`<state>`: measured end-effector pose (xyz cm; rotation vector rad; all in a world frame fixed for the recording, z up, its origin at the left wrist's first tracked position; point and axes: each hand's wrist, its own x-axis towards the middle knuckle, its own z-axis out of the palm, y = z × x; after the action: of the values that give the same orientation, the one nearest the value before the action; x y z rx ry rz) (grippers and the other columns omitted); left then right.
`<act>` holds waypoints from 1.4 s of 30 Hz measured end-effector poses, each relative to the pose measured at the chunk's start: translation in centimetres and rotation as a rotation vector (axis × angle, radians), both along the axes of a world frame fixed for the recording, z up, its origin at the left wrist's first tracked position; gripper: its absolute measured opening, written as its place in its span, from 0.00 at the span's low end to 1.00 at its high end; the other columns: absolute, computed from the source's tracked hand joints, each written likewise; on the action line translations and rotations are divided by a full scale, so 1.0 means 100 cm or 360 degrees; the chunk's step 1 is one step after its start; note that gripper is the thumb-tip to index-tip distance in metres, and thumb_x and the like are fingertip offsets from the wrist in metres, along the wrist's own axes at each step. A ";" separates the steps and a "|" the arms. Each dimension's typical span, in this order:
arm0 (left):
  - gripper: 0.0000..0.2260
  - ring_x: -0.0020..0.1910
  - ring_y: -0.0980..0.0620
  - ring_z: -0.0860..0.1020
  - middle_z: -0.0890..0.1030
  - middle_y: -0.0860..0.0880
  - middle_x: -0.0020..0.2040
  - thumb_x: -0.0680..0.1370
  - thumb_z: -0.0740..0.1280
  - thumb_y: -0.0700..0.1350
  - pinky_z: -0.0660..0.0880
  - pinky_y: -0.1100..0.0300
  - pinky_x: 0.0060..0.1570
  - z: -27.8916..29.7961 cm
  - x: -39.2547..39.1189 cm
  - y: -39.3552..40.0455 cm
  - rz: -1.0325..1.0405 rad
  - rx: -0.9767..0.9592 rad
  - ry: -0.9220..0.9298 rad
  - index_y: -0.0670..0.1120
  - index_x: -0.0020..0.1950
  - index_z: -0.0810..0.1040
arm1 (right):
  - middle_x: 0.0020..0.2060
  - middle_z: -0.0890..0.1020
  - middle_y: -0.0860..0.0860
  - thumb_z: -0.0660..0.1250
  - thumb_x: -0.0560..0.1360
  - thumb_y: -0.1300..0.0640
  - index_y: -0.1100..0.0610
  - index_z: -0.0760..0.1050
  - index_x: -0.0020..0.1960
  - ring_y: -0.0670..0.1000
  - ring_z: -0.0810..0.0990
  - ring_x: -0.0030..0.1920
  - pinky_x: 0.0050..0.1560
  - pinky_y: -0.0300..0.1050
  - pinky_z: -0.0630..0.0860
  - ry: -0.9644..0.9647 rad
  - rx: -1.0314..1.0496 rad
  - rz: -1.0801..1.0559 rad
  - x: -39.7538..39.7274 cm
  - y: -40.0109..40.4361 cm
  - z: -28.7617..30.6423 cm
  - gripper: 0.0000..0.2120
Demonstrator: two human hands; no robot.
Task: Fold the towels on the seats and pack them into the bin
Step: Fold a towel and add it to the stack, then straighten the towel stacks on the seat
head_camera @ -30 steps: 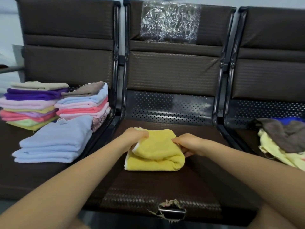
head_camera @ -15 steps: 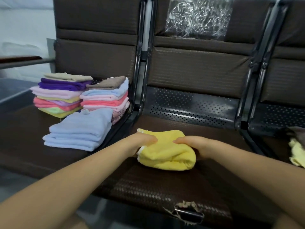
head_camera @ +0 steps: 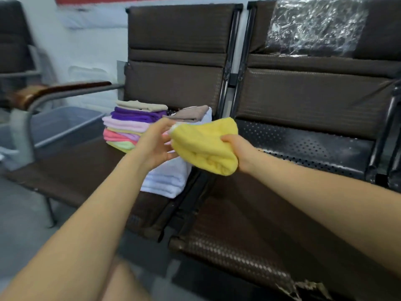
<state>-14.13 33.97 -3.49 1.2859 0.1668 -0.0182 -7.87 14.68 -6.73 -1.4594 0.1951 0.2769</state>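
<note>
The folded yellow towel (head_camera: 205, 148) is up in the air, clear of the seats, above the gap between the left seat (head_camera: 71, 174) and the middle seat (head_camera: 249, 224). It is a thick, rounded bundle whose long axis runs from upper left to lower right across the view.

The right hand (head_camera: 240, 152) has the firmer grip: its fingers curl round the towel's right side, near the lower end. The left hand (head_camera: 155, 146) meets the upper left end, thumb on top and fingers beneath, pinching lightly at the edge; how firm that hold is, I cannot tell for sure.

Just under and behind the towel, on the left seat, lies a folded white towel (head_camera: 167, 181), with the tall stack (head_camera: 130, 127) of coloured towels behind it and a second pile topped by a brown towel (head_camera: 188, 112) beside that.

The bin (head_camera: 63, 123) stands further left, beyond the armrest (head_camera: 56, 90), well apart from the towel. So the towel's way lies leftward, over the piles. The left hand is nearer the bin, yet the right carries most of the load; a handover or a two-handed sweep seems likely. The bundle is soft and could sag open if one end slips.
</note>
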 end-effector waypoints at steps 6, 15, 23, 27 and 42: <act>0.16 0.55 0.50 0.76 0.77 0.49 0.54 0.79 0.61 0.57 0.74 0.54 0.57 -0.024 0.013 0.059 0.0833 0.0257 -0.0045 0.48 0.60 0.76 | 0.66 0.75 0.58 0.73 0.68 0.50 0.60 0.66 0.71 0.58 0.76 0.62 0.62 0.56 0.75 -0.0042 0.0029 0.0166 0.026 0.110 -0.035 0.35; 0.21 0.66 0.39 0.64 0.68 0.39 0.65 0.74 0.67 0.50 0.66 0.47 0.61 -0.078 0.017 0.070 0.0917 0.1941 0.0321 0.44 0.65 0.72 | 0.41 0.78 0.52 0.68 0.74 0.47 0.58 0.74 0.53 0.50 0.77 0.38 0.35 0.41 0.72 -0.0388 -0.0830 0.0360 0.002 0.082 -0.057 0.15; 0.08 0.51 0.49 0.77 0.80 0.48 0.50 0.75 0.66 0.48 0.72 0.55 0.51 -0.036 0.018 -0.050 0.0508 0.1834 -0.0608 0.49 0.51 0.80 | 0.37 0.77 0.53 0.59 0.81 0.50 0.60 0.72 0.56 0.49 0.74 0.32 0.31 0.40 0.69 -0.0106 -0.0991 0.0274 -0.020 -0.080 -0.040 0.14; 0.06 0.42 0.50 0.78 0.81 0.48 0.42 0.77 0.67 0.49 0.75 0.55 0.49 -0.032 0.013 -0.159 -0.0095 0.1532 -0.0437 0.47 0.46 0.79 | 0.35 0.77 0.52 0.55 0.83 0.51 0.58 0.73 0.48 0.48 0.74 0.32 0.31 0.38 0.68 0.0106 -0.0768 0.0006 -0.051 -0.174 -0.027 0.14; 0.03 0.32 0.54 0.72 0.77 0.50 0.39 0.79 0.64 0.44 0.72 0.62 0.35 -0.064 -0.044 -0.425 -0.1041 0.0672 0.0266 0.47 0.50 0.77 | 0.33 0.76 0.53 0.57 0.81 0.55 0.58 0.74 0.40 0.50 0.73 0.30 0.29 0.38 0.69 0.0086 -0.1039 -0.0737 -0.129 -0.428 -0.025 0.14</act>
<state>-18.52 -8.55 -9.88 1.7137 -0.1215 -0.6818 -20.75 -28.07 -9.19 -1.9923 0.7050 -0.1454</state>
